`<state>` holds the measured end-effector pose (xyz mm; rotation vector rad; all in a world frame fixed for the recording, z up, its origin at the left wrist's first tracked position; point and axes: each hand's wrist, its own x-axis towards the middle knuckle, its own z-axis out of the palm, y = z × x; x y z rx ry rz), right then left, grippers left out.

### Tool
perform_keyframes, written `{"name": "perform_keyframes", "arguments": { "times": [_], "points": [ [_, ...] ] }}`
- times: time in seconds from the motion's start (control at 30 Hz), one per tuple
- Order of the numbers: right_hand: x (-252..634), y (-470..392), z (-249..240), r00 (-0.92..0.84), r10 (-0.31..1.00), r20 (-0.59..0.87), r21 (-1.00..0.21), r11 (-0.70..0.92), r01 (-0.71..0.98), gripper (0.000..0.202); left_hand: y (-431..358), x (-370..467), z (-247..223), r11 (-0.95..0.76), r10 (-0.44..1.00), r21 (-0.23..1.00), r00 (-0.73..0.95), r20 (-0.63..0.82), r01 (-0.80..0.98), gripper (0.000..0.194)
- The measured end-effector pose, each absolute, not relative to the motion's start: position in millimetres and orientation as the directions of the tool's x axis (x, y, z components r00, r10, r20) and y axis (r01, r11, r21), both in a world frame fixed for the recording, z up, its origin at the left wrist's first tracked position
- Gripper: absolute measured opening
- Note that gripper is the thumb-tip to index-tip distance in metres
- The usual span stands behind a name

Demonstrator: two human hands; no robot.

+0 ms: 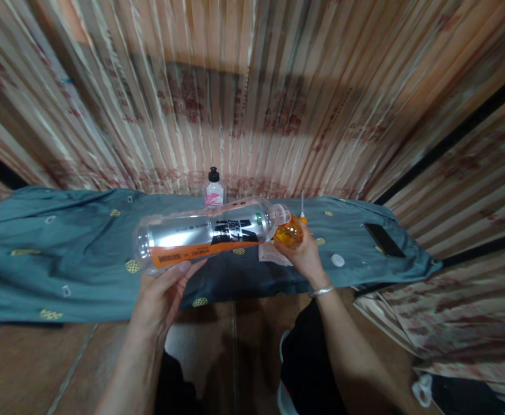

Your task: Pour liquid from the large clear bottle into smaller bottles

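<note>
My left hand (166, 291) grips a large clear plastic bottle (183, 231) from below, near its base. The bottle has a silver and orange label and lies almost level, its mouth pointing right. My right hand (306, 253) is closed around a small rounded amber container (287, 233), clear enough to show orange inside. The big bottle's mouth meets or overlaps this container; whether they touch is unclear. Just behind my right hand stands an orange item with a thin pale stem (303, 207), partly hidden. A whitish packet (273, 254) lies beneath the bottle's neck.
A small clear bottle with a black cap and pink label (214, 190) stands at the back. To the right, a white round cap (337, 260) and a dark phone (384, 240) lie on the green cloth (88, 253). Patterned curtains (235, 104) hang behind.
</note>
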<state>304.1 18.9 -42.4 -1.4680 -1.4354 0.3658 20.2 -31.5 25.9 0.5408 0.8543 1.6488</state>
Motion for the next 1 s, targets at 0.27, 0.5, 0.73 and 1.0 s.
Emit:
{"name": "perform_keyframes", "arguments": {
  "times": [0.27,0.5,0.73,1.0],
  "points": [
    [305.9,19.9,-44.3,0.236,0.883,0.407,-0.788,0.209,0.579,0.075,-31.7,19.8,28.3,-0.089,0.966,0.768,-0.242,-0.088,-0.634,0.043],
    [305.4,19.8,-44.4,0.239,0.878,0.414,-0.788,0.215,0.577,0.075,-31.5,19.8,28.4,-0.088,0.961,0.76,-0.255,-0.105,-0.644,0.05],
    [305.3,19.4,-44.1,0.242,0.872,0.427,-0.783,0.222,0.581,0.074,-29.2,18.2,23.9,-0.094,0.961,0.767,-0.26,-0.097,-0.634,0.052],
    [306.1,20.5,-46.2,0.238,0.868,0.435,-0.773,0.224,0.593,0.074,-29.2,19.6,25.3,-0.077,0.946,0.779,-0.293,-0.14,-0.622,0.055]
  ]
}}
